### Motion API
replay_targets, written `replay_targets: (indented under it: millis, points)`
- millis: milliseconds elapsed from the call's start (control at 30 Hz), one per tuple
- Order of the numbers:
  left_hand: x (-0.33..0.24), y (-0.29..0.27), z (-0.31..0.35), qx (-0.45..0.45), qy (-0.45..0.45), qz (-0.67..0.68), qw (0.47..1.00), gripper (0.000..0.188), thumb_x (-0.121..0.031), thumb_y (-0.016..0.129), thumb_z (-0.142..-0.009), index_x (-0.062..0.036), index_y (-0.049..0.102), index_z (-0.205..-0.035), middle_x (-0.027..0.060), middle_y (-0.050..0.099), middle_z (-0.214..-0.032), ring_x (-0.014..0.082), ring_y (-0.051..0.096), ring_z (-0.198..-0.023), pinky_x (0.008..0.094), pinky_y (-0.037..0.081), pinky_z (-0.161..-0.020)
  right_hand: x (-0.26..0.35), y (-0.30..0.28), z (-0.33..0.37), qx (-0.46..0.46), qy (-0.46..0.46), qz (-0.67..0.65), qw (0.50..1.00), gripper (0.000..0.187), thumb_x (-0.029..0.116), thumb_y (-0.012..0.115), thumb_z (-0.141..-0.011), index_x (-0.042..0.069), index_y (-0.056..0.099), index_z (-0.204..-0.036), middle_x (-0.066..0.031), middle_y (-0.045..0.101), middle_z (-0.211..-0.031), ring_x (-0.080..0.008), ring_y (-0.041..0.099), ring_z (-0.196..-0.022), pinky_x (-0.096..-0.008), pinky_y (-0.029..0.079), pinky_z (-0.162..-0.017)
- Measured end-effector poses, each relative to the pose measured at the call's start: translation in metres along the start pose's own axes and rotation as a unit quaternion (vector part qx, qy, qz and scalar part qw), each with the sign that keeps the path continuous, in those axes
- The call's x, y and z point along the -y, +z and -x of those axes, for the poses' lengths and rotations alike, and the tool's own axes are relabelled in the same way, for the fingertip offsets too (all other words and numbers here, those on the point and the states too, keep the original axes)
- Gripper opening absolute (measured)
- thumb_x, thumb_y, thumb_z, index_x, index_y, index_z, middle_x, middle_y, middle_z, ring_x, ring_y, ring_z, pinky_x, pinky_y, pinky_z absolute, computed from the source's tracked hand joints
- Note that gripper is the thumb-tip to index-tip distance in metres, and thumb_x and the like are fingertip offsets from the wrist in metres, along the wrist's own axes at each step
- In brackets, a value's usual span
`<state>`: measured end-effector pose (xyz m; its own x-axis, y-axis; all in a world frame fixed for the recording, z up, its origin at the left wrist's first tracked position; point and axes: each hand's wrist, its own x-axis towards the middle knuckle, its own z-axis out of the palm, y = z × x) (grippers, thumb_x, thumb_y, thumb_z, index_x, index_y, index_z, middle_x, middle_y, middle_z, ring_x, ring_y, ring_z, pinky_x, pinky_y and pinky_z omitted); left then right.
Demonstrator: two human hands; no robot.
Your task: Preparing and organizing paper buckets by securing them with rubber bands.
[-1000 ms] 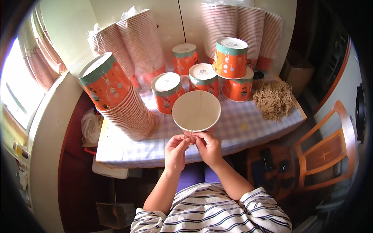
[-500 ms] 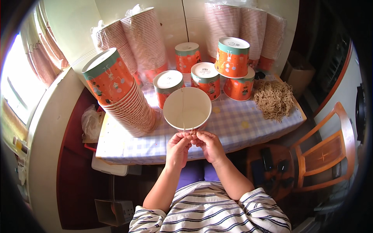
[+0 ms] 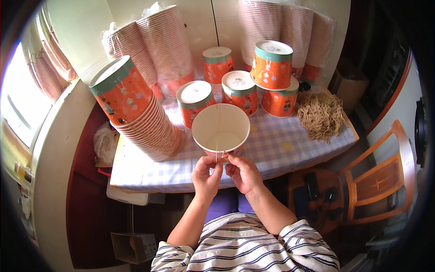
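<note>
An open paper bucket, white inside, stands upright on the table just beyond my hands. At its near rim, a thin tan string rises between my fingertips. My left hand pinches this string between thumb and fingers. Close beside it, my right hand is also closed in a pinch on the string. A pale line runs down the far inner wall of the bucket. Behind it are several upside-down orange and green paper buckets. To the right lies a tangled heap of tan strings.
A leaning stack of nested buckets stands on the left of the checked tablecloth. Tall plastic-wrapped stacks line the wall. A wooden chair and a stool holding dark items are at the right.
My fingertips have drawn slightly apart at the rim, the right hand turning a little. The bucket appears slightly lower and further right in view.
</note>
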<state>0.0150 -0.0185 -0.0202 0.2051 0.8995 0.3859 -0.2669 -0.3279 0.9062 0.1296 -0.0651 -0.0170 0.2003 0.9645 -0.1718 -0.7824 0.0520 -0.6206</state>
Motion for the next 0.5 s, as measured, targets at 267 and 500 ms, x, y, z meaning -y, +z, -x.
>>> replay_targets:
  millis: [267, 500]
  points:
    - [-0.010, 0.005, -0.004, 0.007, 0.214, -0.241, 0.947, 0.025, 0.009, 0.067, -0.071, -0.0021, 0.064, -0.092, 0.0102, 0.064, -0.085, 0.0197, 0.064, -0.073, 0.0273, 0.051, -0.065, -0.008, 0.000, -0.001, -0.021, -0.066, 0.056, 0.996, 0.015, 0.017, 0.063, -0.088, 0.006, 0.071, -0.095, 0.0017, 0.066, -0.083, -0.0043, 0.050, -0.069, -0.0207, 0.040, -0.065]
    - [-0.010, 0.003, -0.005, 0.007, 0.268, -0.282, 0.921, 0.023, 0.007, 0.069, -0.070, -0.0026, 0.065, -0.090, 0.0112, 0.064, -0.085, 0.0236, 0.065, -0.073, 0.0298, 0.052, -0.063, -0.010, 0.002, 0.001, -0.016, -0.094, 0.084, 0.992, 0.016, 0.017, 0.064, -0.088, 0.006, 0.072, -0.095, 0.0037, 0.066, -0.082, -0.0026, 0.046, -0.068, -0.0195, 0.036, -0.063]
